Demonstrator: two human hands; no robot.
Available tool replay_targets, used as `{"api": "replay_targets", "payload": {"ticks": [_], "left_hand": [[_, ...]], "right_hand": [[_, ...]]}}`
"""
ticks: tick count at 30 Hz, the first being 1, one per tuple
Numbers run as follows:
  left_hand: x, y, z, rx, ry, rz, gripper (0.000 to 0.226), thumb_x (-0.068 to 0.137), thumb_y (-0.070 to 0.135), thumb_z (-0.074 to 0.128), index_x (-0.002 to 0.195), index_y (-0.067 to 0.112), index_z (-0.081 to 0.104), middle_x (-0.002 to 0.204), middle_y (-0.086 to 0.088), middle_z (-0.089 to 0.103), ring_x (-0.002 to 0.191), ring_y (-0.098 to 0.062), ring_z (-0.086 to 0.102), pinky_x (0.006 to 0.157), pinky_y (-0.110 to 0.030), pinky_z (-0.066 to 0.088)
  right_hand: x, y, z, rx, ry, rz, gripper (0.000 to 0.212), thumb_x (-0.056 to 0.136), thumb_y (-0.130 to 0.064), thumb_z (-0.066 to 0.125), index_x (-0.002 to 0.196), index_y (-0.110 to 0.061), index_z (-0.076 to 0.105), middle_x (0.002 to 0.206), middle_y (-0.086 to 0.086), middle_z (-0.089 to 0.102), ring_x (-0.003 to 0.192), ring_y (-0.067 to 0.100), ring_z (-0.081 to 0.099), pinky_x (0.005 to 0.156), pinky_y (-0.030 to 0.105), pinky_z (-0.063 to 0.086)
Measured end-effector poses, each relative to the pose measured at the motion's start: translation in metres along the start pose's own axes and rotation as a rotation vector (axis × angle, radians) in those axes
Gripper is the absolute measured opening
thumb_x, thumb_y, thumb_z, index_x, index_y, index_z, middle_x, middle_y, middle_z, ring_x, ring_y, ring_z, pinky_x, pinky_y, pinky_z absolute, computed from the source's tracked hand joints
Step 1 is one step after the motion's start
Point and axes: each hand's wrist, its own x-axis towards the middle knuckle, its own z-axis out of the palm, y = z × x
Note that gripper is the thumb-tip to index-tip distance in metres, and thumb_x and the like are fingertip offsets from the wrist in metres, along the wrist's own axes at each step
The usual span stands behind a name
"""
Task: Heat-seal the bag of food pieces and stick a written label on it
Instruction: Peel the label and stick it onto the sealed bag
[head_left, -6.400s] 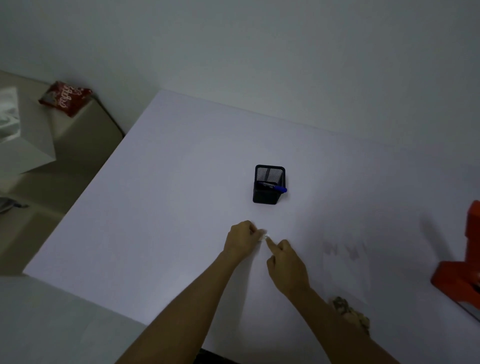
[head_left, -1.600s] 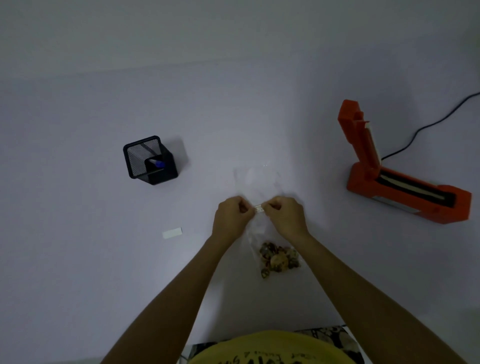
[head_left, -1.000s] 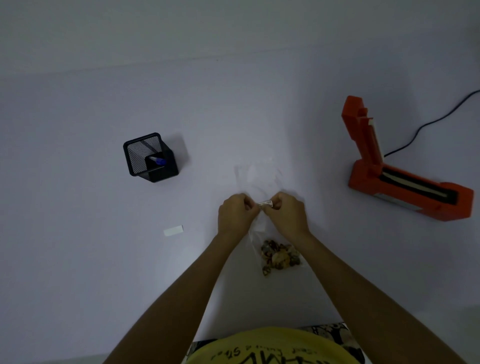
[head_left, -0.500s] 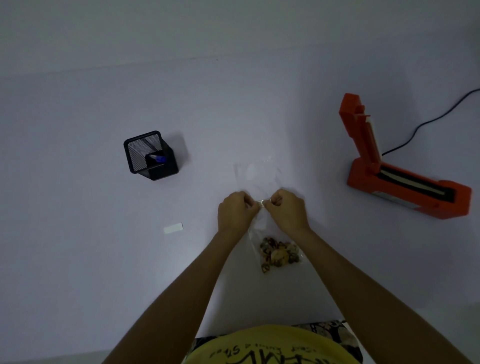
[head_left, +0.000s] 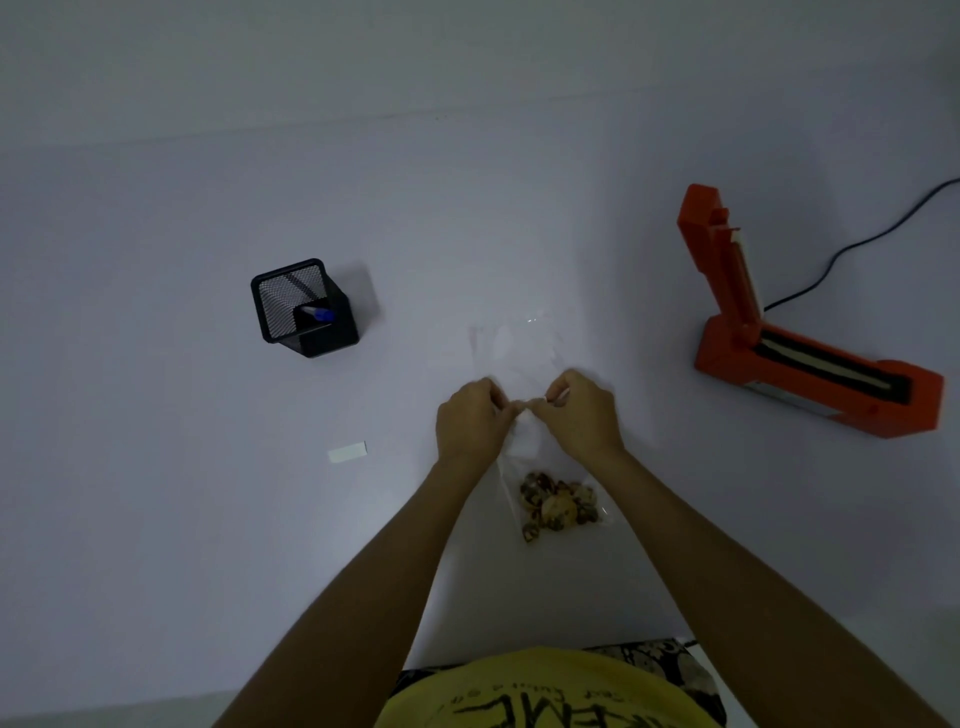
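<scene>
A plain indoor packing bench is suggested: a bare white table (head_left: 156, 519) is set against a blank pale wall (head_left: 467, 52), an orange hinged heat sealer (head_left: 810, 358) is plugged in by a black cord (head_left: 852, 244), and a black mesh pen cup (head_left: 304, 307) is kept nearby.

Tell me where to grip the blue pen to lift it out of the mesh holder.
Pinch the blue pen at its exposed capped end with a hand, coming straight down from above. It leans inside the black mesh holder, whose walls block its sides; only the open top gives access.
</scene>
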Motion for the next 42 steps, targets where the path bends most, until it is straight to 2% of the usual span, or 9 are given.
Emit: {"api": "replay_targets", "payload": {"ticks": [5,8,12,19,24,29,34,36,42], "left_hand": [[0.004,0.002,-0.001,-0.018,-0.023,-0.029,0.026,0.083,0.040,0.068,0.080,0.014,0.062,0.077,0.002,0.063,0.073,-0.015,0.060,0.066,-0.032,0.051],[0.004,0.001,0.000,-0.022,-0.025,-0.032,0.026,0.083,0.039,0.068,0.079,0.014,0.062,0.077,0.001,0.063,0.073,-0.015,0.059,0.066,-0.033,0.051],[0.004,0.001,0.001,-0.030,-0.022,-0.042,0.025,0.083,0.038,0.068,0.080,0.014,0.062,0.077,0.001,0.062,0.073,-0.015,0.059,0.067,-0.033,0.051],[0.006,0.000,0.002,-0.030,-0.028,-0.061,0.027,0.081,0.041,0.070,0.078,0.015,0.062,0.075,0.004,0.060,0.073,-0.015,0.059,0.069,-0.034,0.052],[0.007,-0.001,0.002,-0.024,-0.035,-0.065,0.026,0.081,0.040,0.069,0.078,0.016,0.061,0.075,0.004,0.060,0.073,-0.014,0.058,0.068,-0.032,0.051],[0.005,-0.002,0.003,0.014,-0.018,-0.028,0.028,0.086,0.041,0.063,0.079,0.014,0.058,0.074,0.001,0.062,0.071,-0.016,0.058,0.065,-0.034,0.050],[0.007,0.000,0.003,0.052,-0.022,-0.028,0.032,0.086,0.040,0.063,0.078,0.011,0.054,0.072,-0.003,0.059,0.069,-0.020,0.057,0.063,-0.034,0.048],[0.008,0.000,0.002,0.047,-0.020,-0.052,0.033,0.085,0.042,0.064,0.075,0.013,0.052,0.070,-0.002,0.058,0.067,-0.019,0.056,0.061,-0.033,0.046],[0.006,-0.003,0.002,0.055,-0.037,-0.028,0.035,0.090,0.041,0.058,0.076,0.009,0.055,0.071,-0.005,0.059,0.065,-0.018,0.055,0.056,-0.027,0.041]], "right_hand": [[0.007,0.006,-0.012,0.061,0.004,0.059,0.016,0.081,-0.017,0.072,0.078,-0.013,0.057,0.074,0.010,0.068,0.065,0.023,0.066,0.061,0.031,0.055],[0.007,0.010,-0.019,0.109,-0.021,0.064,0.012,0.083,-0.012,0.070,0.084,-0.007,0.058,0.070,0.007,0.066,0.062,0.023,0.065,0.055,0.025,0.054],[0.006,0.008,-0.020,0.048,-0.070,0.055,0.027,0.078,-0.029,0.076,0.085,-0.011,0.057,0.075,0.006,0.066,0.063,0.021,0.065,0.059,0.030,0.054],[0.009,0.007,-0.023,0.069,-0.112,0.071,0.012,0.083,-0.008,0.069,0.086,-0.007,0.057,0.069,0.006,0.065,0.050,0.010,0.061,0.045,0.016,0.046],[0.011,0.007,-0.022,0.077,-0.087,0.069,0.019,0.082,-0.017,0.073,0.083,-0.005,0.057,0.064,0.008,0.068,0.043,0.007,0.060,0.044,0.017,0.049],[0.015,0.007,-0.024,0.091,-0.131,0.106,0.020,0.082,-0.015,0.073,0.082,-0.005,0.056,0.067,0.011,0.069,0.046,0.012,0.063,0.048,0.025,0.054],[0.019,0.002,-0.028,0.131,-0.172,0.155,0.021,0.079,-0.011,0.076,0.079,-0.006,0.055,0.066,0.013,0.070,0.047,0.014,0.064,0.044,0.022,0.052],[0.022,-0.001,-0.031,0.122,-0.212,0.184,0.021,0.078,-0.011,0.076,0.079,-0.006,0.056,0.067,0.014,0.071,0.050,0.017,0.066,0.050,0.027,0.057],[0.025,-0.004,-0.041,0.118,-0.340,0.165,0.031,0.073,-0.012,0.082,0.079,-0.007,0.052,0.068,0.016,0.073,0.057,0.023,0.070,0.053,0.030,0.058]]}}
